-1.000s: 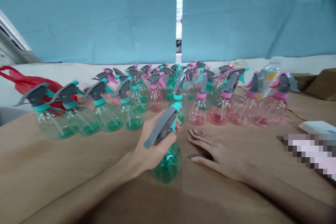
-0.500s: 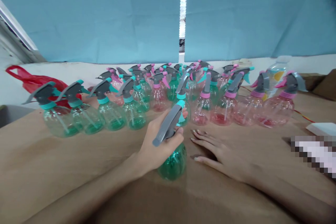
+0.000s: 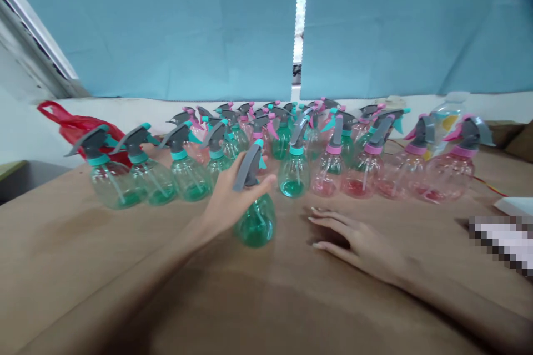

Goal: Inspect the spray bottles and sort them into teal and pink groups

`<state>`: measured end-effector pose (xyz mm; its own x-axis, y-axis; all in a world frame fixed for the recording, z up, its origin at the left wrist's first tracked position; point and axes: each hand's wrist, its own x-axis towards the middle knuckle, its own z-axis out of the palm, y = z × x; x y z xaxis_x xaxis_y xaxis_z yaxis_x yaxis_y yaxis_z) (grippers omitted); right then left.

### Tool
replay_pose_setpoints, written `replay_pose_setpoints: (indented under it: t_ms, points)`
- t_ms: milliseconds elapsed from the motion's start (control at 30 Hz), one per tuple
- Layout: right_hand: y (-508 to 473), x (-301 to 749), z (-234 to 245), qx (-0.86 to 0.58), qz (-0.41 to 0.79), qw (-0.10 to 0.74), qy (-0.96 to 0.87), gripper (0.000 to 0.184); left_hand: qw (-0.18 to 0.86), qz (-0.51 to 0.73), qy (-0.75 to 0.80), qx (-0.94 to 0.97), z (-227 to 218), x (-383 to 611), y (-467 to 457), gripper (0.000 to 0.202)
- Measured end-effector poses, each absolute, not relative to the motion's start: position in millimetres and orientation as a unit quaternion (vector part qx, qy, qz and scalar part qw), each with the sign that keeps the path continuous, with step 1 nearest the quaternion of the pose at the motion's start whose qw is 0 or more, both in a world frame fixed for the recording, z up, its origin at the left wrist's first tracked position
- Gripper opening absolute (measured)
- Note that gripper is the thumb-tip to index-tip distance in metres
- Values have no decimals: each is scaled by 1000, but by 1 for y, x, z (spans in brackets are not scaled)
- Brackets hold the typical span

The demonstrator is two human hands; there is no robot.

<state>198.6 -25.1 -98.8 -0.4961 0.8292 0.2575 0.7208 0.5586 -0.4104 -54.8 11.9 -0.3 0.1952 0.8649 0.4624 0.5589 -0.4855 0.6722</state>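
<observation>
My left hand [image 3: 233,197] is wrapped round the neck of a green spray bottle [image 3: 255,221] with a grey trigger head; the bottle stands upright on the brown table [image 3: 83,266], just in front of a row of like bottles. My right hand [image 3: 360,238] lies flat on the table to the right of it, fingers stretched out, holding nothing. Behind stand several green spray bottles [image 3: 152,177] on the left and several pink spray bottles [image 3: 416,175] on the right.
A red plastic bag [image 3: 79,127] lies at the back left. A clear bottle with a yellow label [image 3: 443,122] stands behind the pink ones. A white object [image 3: 516,206] and a blurred patch sit at the right edge. Blue curtains hang behind.
My left hand has carried the green bottle away from me, towards the gap in the front row. My right hand has stayed flat on the table.
</observation>
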Motion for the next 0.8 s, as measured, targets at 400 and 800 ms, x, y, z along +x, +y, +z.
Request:
replay_pose_setpoints:
  t_ms: [400,800]
  points:
    - [10,93,-37,-519,64,307,-795,85,147,448,463,751,-4,-49,61,43]
    - [47,70,-40,-563,47,292,-771,62,134,415,496,751,-4,-84,13,58]
